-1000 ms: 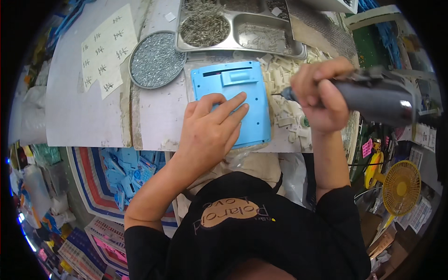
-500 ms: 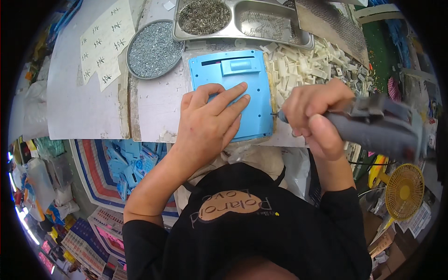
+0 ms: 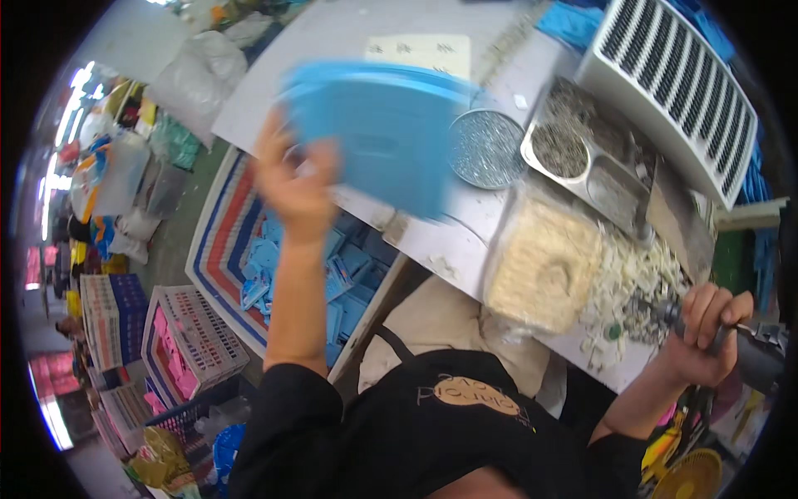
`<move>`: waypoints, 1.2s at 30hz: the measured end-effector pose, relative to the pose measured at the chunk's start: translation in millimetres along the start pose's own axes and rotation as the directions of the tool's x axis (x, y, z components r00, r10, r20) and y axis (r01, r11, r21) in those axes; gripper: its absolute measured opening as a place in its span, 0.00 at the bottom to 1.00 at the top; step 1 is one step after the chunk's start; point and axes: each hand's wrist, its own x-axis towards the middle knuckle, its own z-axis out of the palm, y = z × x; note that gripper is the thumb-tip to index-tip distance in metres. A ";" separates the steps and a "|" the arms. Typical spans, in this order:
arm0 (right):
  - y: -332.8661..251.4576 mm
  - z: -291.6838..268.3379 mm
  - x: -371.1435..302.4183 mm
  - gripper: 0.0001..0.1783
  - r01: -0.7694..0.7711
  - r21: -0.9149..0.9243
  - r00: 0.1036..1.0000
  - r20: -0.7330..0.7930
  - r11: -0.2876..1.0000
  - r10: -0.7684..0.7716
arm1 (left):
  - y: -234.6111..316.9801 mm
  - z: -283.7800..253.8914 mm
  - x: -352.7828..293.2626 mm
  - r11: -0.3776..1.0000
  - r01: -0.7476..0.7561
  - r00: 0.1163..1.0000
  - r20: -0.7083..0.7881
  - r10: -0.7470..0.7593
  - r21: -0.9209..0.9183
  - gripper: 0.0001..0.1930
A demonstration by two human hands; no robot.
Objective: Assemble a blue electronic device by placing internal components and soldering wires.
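Observation:
Up over the left part of the table I hold a blue plastic casing [image 3: 386, 137], smeared by motion. My left hand [image 3: 299, 187] grips it at its left edge, the thumb turned toward me. A yellowish pad [image 3: 544, 270] wrapped in clear plastic lies bare at the table's front edge. Off to the right, my right hand [image 3: 706, 333] is wrapped round a dark grey power screwdriver [image 3: 763, 362], its tip end pointing left over small white plastic parts [image 3: 623, 316].
A round dish of screws [image 3: 486, 150] stands beside a metal tray [image 3: 594, 187] with springs. Below the table's left edge is a striped basket [image 3: 218, 241] holding several blue plastic pieces [image 3: 353, 283]. A ridged grey box [image 3: 673, 91] stands at the back right, a yellow fan [image 3: 692, 478] lower right.
My left hand has lifted the blue casing off the pad and carried it left. My right hand has drawn the screwdriver away from the casing's edge. The view has turned to the left.

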 end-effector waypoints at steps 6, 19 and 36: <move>35.0 -1.7 6.4 0.12 -0.160 0.067 0.986 -0.040 0.985 0.163 | -156.7 -342.0 -227.7 0.141 0.856 0.516 -0.802 -0.301 0.498 0.29; 39.0 -17.2 35.7 0.28 -0.227 -0.092 0.971 -0.090 0.969 0.219 | -91.7 102.8 104.1 0.951 0.097 0.898 0.385 -0.211 0.294 0.19; 19.0 -68.4 38.5 0.39 -0.250 -0.345 0.954 -0.245 0.904 0.170 | -214.9 276.7 158.7 0.673 -0.112 0.764 0.496 -0.413 0.732 0.17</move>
